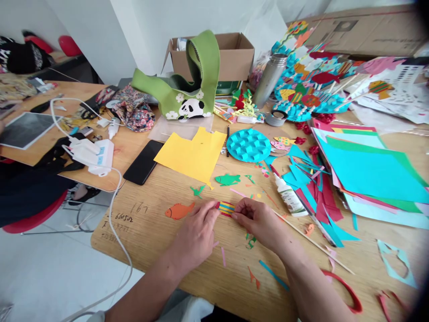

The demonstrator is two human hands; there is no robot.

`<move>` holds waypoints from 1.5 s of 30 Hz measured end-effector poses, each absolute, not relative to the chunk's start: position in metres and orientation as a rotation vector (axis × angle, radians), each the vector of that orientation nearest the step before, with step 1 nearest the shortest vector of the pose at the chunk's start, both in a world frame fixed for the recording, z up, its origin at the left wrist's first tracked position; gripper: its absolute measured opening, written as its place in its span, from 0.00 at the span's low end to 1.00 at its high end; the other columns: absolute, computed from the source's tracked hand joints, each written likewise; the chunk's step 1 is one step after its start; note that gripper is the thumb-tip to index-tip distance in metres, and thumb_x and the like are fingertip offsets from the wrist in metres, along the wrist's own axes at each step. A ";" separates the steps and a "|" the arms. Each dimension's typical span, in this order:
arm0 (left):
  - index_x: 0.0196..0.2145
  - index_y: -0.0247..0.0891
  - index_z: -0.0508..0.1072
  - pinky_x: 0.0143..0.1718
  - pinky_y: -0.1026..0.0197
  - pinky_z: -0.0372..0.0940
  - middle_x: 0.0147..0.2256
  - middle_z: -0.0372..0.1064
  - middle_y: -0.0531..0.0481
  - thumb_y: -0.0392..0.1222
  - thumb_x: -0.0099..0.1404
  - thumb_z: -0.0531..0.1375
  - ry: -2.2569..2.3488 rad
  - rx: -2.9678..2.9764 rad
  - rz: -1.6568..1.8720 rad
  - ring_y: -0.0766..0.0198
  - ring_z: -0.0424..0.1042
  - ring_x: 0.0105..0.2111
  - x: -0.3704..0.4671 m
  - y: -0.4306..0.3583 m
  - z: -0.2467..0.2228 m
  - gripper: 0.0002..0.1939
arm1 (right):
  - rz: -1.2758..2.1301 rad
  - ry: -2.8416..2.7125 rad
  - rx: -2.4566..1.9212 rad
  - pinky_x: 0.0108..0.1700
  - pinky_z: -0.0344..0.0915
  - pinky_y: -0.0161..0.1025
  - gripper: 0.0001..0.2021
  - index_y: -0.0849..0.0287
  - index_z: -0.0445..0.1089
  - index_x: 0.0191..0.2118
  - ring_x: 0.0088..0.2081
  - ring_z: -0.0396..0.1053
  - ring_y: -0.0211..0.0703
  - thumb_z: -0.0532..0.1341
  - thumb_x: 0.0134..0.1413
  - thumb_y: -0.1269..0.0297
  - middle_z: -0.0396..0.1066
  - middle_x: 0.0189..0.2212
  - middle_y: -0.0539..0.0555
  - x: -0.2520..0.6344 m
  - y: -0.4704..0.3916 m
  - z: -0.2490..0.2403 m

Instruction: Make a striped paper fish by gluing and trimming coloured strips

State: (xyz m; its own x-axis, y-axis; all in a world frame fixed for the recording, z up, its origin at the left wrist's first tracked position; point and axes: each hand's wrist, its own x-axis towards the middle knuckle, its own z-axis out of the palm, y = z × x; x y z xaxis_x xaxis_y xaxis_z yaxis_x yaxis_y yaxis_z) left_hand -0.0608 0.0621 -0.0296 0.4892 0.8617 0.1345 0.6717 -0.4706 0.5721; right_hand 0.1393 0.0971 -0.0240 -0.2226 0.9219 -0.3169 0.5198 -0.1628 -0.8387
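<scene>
A small red paper piece with yellow and blue stripes (227, 209) lies between my hands at the middle of the wooden table. My left hand (201, 230) has its fingers closed together on the piece's left end. On the right end, my right hand (254, 218) pinches it between thumb and fingers. An orange paper fish (180, 211) lies left of my left hand. Beyond the hands is a green paper fish (228, 180), with small green scraps near it. A white glue bottle (290, 196) lies to the right of my right hand.
Yellow paper (192, 154) and a black phone (142, 162) lie at the back left. A blue woven disc (248, 145) sits behind. Coloured sheets (372, 165) are stacked right. A wooden stick (317, 245) and red-handled scissors (345, 288) lie near my right forearm.
</scene>
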 end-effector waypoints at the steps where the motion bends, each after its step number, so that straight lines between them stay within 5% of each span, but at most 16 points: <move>1: 0.54 0.40 0.58 0.58 0.47 0.59 0.58 0.56 0.42 0.24 0.56 0.51 1.266 2.298 0.553 0.52 0.57 0.59 -0.061 0.061 -0.029 0.29 | 1.338 -1.722 -1.643 0.21 0.51 0.33 0.06 0.58 0.66 0.28 0.21 0.57 0.34 0.59 0.49 0.61 0.64 0.20 0.47 0.139 0.097 -0.024; 13: 0.51 0.36 0.61 0.60 0.47 0.56 0.58 0.58 0.40 0.24 0.55 0.51 1.205 2.351 0.537 0.54 0.56 0.60 -0.061 0.062 -0.026 0.25 | 1.298 -1.767 -1.678 0.22 0.52 0.32 0.09 0.59 0.69 0.28 0.22 0.59 0.34 0.59 0.52 0.59 0.65 0.20 0.49 0.139 0.095 -0.017; 22: 0.49 0.33 0.63 0.62 0.44 0.53 0.57 0.58 0.38 0.22 0.57 0.49 1.180 2.385 0.713 0.52 0.48 0.63 -0.062 0.063 -0.024 0.23 | 1.627 -1.526 -1.523 0.20 0.53 0.31 0.12 0.60 0.68 0.28 0.20 0.56 0.31 0.61 0.50 0.56 0.61 0.20 0.46 0.141 0.098 -0.010; 30: 0.49 0.36 0.65 0.52 0.47 0.63 0.44 0.67 0.44 0.31 0.63 0.58 1.339 2.336 0.995 0.56 0.63 0.48 -0.057 0.065 -0.024 0.16 | 1.789 -1.491 -1.401 0.20 0.55 0.29 0.12 0.61 0.68 0.28 0.19 0.57 0.29 0.63 0.50 0.56 0.61 0.20 0.45 0.138 0.095 0.001; 36: 0.38 0.36 0.68 0.45 0.53 0.66 0.36 0.68 0.48 0.27 0.62 0.58 1.266 2.383 1.064 0.59 0.64 0.42 -0.055 0.065 -0.026 0.08 | 1.858 -1.473 -1.343 0.20 0.56 0.28 0.13 0.61 0.68 0.29 0.20 0.58 0.29 0.64 0.49 0.55 0.63 0.21 0.46 0.137 0.095 0.004; 45: 0.39 0.37 0.70 0.44 0.53 0.66 0.36 0.70 0.47 0.27 0.63 0.56 1.293 2.478 1.046 0.58 0.65 0.41 -0.056 0.067 -0.025 0.09 | 1.878 -1.543 -1.470 0.20 0.57 0.30 0.17 0.62 0.70 0.30 0.19 0.60 0.30 0.63 0.50 0.51 0.66 0.22 0.48 0.141 0.096 0.000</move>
